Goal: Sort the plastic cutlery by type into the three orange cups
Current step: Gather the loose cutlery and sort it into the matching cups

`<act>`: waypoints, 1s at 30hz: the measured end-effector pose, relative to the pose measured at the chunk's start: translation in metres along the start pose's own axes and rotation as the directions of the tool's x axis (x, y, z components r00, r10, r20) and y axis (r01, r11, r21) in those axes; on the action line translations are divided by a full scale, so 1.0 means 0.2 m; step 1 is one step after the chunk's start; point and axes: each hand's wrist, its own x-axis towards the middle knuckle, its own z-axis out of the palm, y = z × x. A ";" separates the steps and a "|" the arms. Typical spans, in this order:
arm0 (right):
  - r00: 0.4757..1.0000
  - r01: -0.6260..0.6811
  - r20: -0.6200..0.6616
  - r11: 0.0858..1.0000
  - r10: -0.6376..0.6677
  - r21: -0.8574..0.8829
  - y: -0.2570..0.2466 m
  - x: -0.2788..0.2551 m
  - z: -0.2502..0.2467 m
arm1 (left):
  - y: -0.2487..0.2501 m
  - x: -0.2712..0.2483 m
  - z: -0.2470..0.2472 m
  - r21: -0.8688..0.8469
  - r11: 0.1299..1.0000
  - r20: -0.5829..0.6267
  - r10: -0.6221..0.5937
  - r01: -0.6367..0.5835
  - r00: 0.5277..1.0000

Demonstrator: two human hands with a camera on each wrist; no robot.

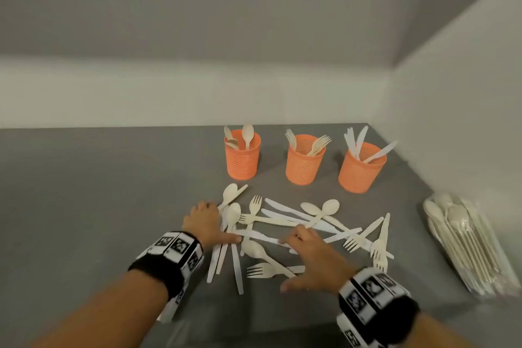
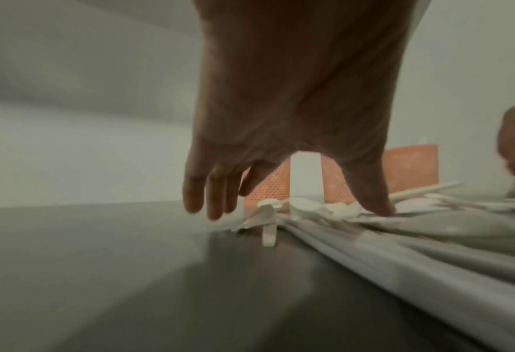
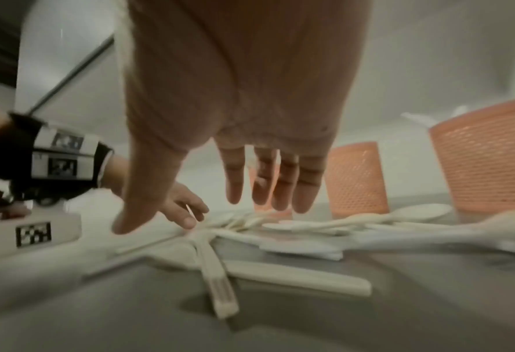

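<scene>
Plastic cutlery (image 1: 285,223) heaped mid-worktop (image 1: 113,192); left hand (image 1: 204,223) and right hand (image 1: 313,257), fingers spread, over it; three orange cups (image 1: 303,161) behind.

Perforated orange cups (image 1: 242,159), cream-white cutlery (image 1: 285,223), grey table (image 1: 99,192)

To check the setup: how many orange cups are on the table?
3, in a row behind the loose cutlery: left cup with spoons, middle cup with forks, right cup with knives.
</scene>
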 end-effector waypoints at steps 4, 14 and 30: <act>0.996 -0.050 0.051 0.957 0.067 -0.286 -0.03 0.16 0.01 | 0.04 0.03 -0.02 0.049 0.998 0.076 0.042 -0.045 0.996; 0.990 -0.130 -0.007 0.866 0.144 -0.484 -0.03 0.28 0.07 | 0.03 0.06 0.03 -0.016 1.000 0.065 -0.015 0.016 0.998; 0.953 -0.038 -0.256 0.903 0.162 0.428 -0.16 0.27 -0.06 | -0.03 0.10 0.13 -0.102 0.980 0.053 -0.168 0.172 0.984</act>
